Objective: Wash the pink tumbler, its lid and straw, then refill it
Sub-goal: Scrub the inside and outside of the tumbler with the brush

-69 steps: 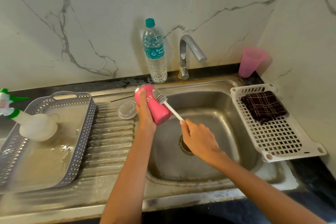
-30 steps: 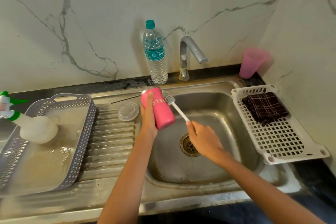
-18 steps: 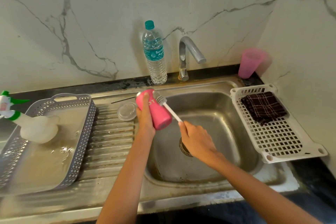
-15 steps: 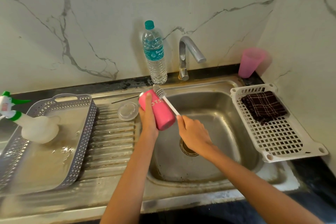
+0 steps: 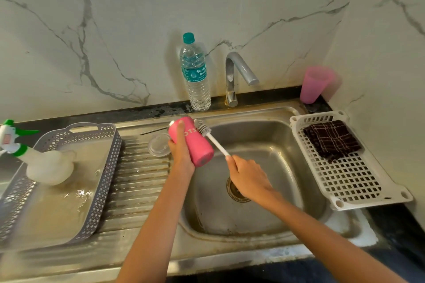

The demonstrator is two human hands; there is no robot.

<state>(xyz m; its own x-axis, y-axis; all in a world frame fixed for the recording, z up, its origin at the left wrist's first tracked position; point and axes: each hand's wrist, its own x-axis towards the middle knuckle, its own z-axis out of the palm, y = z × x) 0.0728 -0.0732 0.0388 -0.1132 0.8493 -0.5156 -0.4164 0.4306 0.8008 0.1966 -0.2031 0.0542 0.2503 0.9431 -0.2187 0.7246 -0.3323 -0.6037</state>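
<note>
Pink tumbler [image 5: 195, 142], tilted over the sink's [image 5: 264, 135] left edge in the left hand's [image 5: 180, 154] wrapped fingers while the right hand [image 5: 247, 174] clasps a brush [image 5: 203, 128] against its side, could slip if wet and pushed hard.

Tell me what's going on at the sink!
Somebody is washing up. The left hand holds the pink tumbler over the sink. The right hand holds a bottle brush against its outside. The clear lid and the straw lie on the draining board. No water runs from the tap.
</note>
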